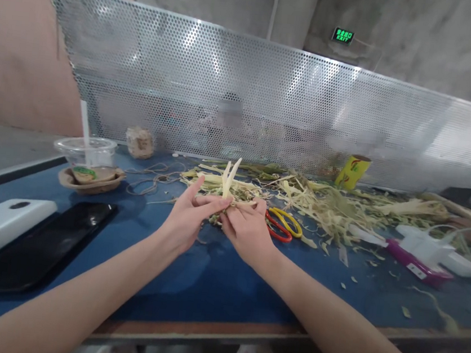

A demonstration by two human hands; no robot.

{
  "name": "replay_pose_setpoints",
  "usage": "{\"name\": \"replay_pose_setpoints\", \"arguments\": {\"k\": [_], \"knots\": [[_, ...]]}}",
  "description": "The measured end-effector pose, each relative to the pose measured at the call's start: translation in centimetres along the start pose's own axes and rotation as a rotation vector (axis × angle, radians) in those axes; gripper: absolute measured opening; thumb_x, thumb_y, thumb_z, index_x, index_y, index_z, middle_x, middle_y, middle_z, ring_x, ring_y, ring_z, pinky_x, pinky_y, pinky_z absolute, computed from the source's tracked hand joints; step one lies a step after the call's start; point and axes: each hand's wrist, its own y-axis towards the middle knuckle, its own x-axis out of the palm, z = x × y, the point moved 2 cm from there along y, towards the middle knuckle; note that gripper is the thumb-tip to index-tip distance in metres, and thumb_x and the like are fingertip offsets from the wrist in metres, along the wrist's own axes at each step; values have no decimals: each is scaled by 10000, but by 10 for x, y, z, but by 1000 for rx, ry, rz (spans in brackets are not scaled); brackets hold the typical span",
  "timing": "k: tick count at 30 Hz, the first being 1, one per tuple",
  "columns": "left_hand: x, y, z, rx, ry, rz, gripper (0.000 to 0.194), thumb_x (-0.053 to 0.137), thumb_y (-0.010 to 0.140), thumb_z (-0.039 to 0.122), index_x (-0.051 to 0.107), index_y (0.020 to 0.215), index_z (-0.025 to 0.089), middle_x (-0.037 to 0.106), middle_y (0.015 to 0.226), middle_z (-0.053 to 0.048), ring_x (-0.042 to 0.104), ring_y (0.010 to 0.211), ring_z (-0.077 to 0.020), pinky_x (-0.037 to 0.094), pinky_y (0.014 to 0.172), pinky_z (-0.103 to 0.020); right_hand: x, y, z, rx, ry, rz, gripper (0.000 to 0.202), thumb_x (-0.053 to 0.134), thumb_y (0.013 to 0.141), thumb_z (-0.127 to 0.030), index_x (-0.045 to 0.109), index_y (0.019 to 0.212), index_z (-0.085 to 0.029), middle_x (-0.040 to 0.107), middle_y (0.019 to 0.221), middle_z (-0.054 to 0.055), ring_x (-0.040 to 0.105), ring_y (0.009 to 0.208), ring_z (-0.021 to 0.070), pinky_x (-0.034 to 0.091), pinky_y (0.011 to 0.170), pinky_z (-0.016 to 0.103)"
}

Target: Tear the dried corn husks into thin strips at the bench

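Centrally, as I view the scene remotely, the left hand (187,210) and the right hand (250,229) meet above the blue table (204,297), fingers pinching pale plant strips (228,183) between them — two ends rise in a V. Just right of the right hand lie scissors (281,238) with red and yellow handles; dry plant scraps (329,207) spread across the far right — a black phone (44,245) rests near left.

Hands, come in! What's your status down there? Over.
Left hand, right hand: together, pinching pale strips. Tips up in a V. Red handle, yellow handle close beside right hand; plant scraps scattered beyond.
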Motion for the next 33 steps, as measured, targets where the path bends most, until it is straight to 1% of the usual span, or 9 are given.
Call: {"name": "replay_pose_setpoints", "arguments": {"k": [4, 6, 10, 12, 15, 20, 23, 28, 33], "knots": [[-3, 4, -4, -48, 3, 33, 801, 700, 648, 120, 306, 1345, 94, 719, 746, -48, 624, 681, -129, 416, 561, -212, 4, 0, 3, 135, 78, -92, 243, 374, 887, -169, 502, 680, -164, 622, 646, -2, 528, 624, 116, 243, 691, 282], [-4, 5, -5, -64, 13, 64, 755, 693, 653, 110, 348, 1324, 100, 720, 755, -55, 621, 660, -127, 400, 531, -212, 4, -1, 2, 135, 40, -88, 254, 377, 881, -175, 494, 655, -165, 602, 611, -4, 509, 594, 117, 247, 685, 284], [-3, 3, -8, 19, -29, 104, 852, 724, 621, 104, 281, 1350, 88, 718, 674, -19, 638, 697, -126, 441, 647, -216, 3, 0, 0, 79, -126, 31, 219, 405, 871, -238, 540, 722, -150, 612, 613, 30, 526, 627, 152, 245, 699, 315], [-1, 1, -9, 52, -41, 101, 876, 737, 609, 118, 273, 1351, 88, 717, 652, -4, 649, 723, -136, 454, 704, -228, 2, 0, 0, 72, -170, 50, 213, 410, 866, -240, 552, 740, -143, 610, 598, 36, 532, 627, 161, 244, 694, 323], [0, 0, -11, 44, -46, 77, 856, 727, 618, 119, 280, 1347, 85, 720, 655, -8, 661, 752, -154, 468, 731, -247, 2, 0, 0, 130, -131, 6, 238, 395, 859, -212, 535, 673, -157, 588, 552, 21, 520, 591, 154, 245, 674, 319], [-1, 2, -11, 34, -42, 77, 915, 735, 605, 122, 228, 1365, 76, 726, 662, -26, 658, 689, -154, 487, 657, -246, 5, 1, -3, 314, 204, -137, 310, 350, 891, -194, 498, 619, -184, 628, 610, -11, 515, 580, 122, 276, 714, 288], [-3, 5, -11, 57, -21, 60, 917, 749, 594, 147, 248, 1358, 80, 724, 660, -19, 657, 691, -148, 487, 695, -252, 5, 3, -3, 366, 241, -156, 288, 383, 887, -225, 484, 620, -188, 630, 620, -16, 517, 580, 124, 283, 710, 282], [-7, 5, -10, 91, 39, 59, 917, 758, 590, 173, 257, 1353, 88, 714, 645, 9, 656, 746, -133, 463, 802, -261, 0, 3, -1, 344, 130, -172, 231, 424, 866, -249, 488, 654, -180, 634, 652, 11, 532, 613, 143, 276, 704, 293], [-1, 1, -4, 134, 72, 33, 897, 757, 581, 166, 280, 1338, 109, 704, 637, 20, 646, 707, -132, 484, 725, -253, -4, 2, 0, 314, 203, -170, 273, 379, 888, -204, 489, 640, -177, 639, 654, -4, 540, 616, 123, 266, 741, 297]]}}
